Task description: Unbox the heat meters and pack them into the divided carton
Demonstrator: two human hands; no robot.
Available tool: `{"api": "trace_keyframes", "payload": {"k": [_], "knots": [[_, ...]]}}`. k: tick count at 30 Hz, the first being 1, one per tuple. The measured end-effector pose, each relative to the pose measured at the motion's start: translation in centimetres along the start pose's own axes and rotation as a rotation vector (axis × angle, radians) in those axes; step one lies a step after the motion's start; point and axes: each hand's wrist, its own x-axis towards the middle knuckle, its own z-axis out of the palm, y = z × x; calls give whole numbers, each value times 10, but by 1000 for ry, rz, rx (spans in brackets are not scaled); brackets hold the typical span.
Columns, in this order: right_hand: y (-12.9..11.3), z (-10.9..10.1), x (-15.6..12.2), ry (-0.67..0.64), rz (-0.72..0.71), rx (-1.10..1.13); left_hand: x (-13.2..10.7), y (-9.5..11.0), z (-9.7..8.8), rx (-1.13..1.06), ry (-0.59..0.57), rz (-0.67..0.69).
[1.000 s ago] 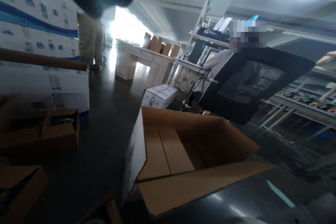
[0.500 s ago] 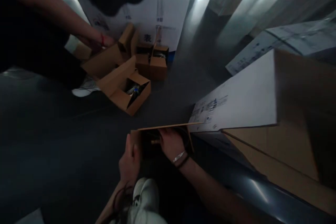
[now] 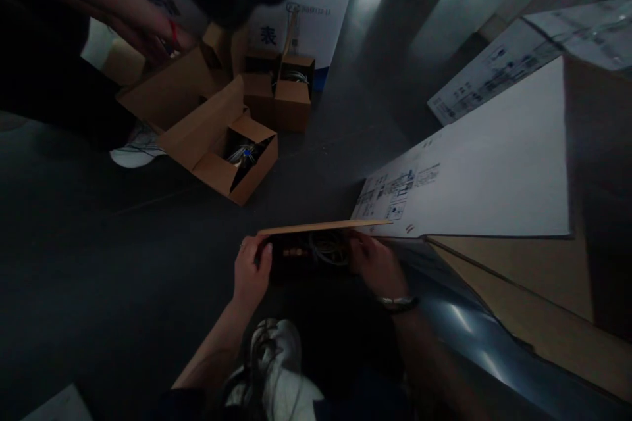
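Low in front of me stands a small brown cardboard box [image 3: 306,229] with its lid flap raised on the far side. My left hand [image 3: 253,270] is closed round its left edge, thumb and fingers pinching the cardboard. At the right edge, my right hand [image 3: 376,264] grips the box side with bent fingers; part of that grip is in shadow. Inside the dark box lie a coil of grey cable [image 3: 328,248] and a small brass-coloured fitting [image 3: 293,252].
Beyond are open brown boxes [image 3: 254,174] holding cables. At upper left a co-worker's hand [image 3: 180,39] is at another box. A large open white carton [image 3: 498,164] stands at right, with another white carton [image 3: 486,82] behind it. My shoe [image 3: 276,348] is below.
My right hand has come out of the box interior and moved right to its right edge, uncovering the cable coil. My left hand stays at the left edge, its fingers now further over it.
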Motion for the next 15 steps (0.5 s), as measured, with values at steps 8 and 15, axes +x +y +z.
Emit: {"api": "trace_keyframes", "payload": {"k": [8,15], "knots": [[32,47,3,-161,129,350,1,-9,39,69,66,-56],[31,52,21,-212,-48,424,11,-58,22,-382,-20,-319]]}}
